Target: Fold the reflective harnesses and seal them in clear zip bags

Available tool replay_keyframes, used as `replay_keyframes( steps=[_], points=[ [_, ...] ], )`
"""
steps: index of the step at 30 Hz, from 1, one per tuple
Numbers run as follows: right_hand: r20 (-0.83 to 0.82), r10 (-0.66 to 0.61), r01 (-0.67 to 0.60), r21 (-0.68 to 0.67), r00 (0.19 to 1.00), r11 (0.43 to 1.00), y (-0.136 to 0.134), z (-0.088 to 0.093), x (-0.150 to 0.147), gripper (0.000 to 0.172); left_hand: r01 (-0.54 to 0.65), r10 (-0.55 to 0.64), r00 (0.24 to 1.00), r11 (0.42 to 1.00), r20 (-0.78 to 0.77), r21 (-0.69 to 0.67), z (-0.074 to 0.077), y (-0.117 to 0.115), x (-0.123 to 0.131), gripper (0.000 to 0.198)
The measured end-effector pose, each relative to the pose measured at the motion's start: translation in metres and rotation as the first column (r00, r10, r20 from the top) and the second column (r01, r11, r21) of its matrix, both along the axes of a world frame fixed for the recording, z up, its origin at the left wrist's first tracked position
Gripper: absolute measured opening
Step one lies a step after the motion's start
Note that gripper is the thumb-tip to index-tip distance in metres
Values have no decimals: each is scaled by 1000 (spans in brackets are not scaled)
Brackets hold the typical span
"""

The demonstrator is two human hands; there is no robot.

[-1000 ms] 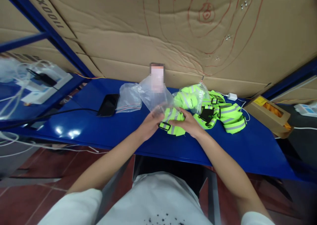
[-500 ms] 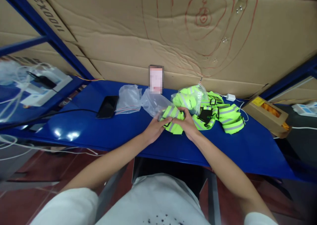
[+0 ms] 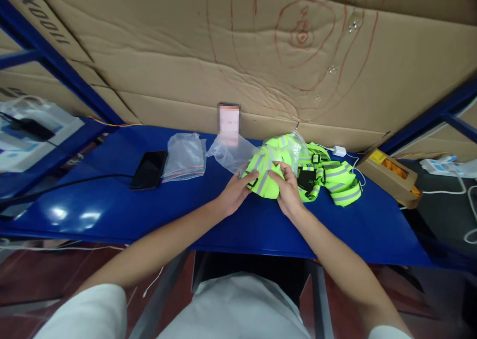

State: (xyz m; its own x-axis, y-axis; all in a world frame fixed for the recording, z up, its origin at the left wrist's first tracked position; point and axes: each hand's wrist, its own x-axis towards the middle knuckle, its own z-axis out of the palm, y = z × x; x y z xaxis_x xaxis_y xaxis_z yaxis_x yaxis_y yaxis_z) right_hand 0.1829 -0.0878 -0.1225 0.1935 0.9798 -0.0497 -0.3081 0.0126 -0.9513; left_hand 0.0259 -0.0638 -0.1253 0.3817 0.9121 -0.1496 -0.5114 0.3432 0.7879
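Observation:
A folded neon-yellow reflective strap bundle (image 3: 265,180) with grey stripes and a black buckle lies on the blue table (image 3: 186,214). My left hand (image 3: 234,194) grips its left side, the thumb on top. My right hand (image 3: 286,192) holds its right side, fingers curled over the cloth. Just behind the bundle lies an open clear plastic bag (image 3: 231,152), its mouth towards the bundle. Whether my left hand also pinches the bag's edge is unclear.
A bagged strap bundle (image 3: 285,147) and loose straps with black buckles (image 3: 330,180) lie to the right. A stack of clear bags (image 3: 184,156) and a black phone (image 3: 149,169) lie to the left. A cardboard box (image 3: 391,176) sits far right; cardboard (image 3: 242,55) walls the back.
Both hands have pushed the strap bundle a little farther from me, towards the clear bag's mouth. The bag, held up a second ago, now lies low on the table. The view shifted.

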Motion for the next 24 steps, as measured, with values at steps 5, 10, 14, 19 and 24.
replay_keyframes(
  steps=[5,10,14,19,24],
  points=[
    [-79,28,-38,-141,997,989,8,-4,0,65,130,-132,989,991,-62,-34,-2,11,-17,45],
    [555,-170,85,176,815,981,2,-15,-10,40,65,-71,996,990,-46,-123,-14,12,-16,44],
    [904,-182,-288,306,386,908,-11,-7,-10,52,-1,-14,990,994,-137,-105,-18,12,-20,48],
    [971,-225,-541,144,-86,829,-20,-5,-7,80,86,-115,976,983,-185,-162,-10,15,-32,40],
    [942,-333,-560,251,-48,789,-22,-2,-4,85,235,-243,933,970,-267,-62,7,16,-44,43]
  ],
)
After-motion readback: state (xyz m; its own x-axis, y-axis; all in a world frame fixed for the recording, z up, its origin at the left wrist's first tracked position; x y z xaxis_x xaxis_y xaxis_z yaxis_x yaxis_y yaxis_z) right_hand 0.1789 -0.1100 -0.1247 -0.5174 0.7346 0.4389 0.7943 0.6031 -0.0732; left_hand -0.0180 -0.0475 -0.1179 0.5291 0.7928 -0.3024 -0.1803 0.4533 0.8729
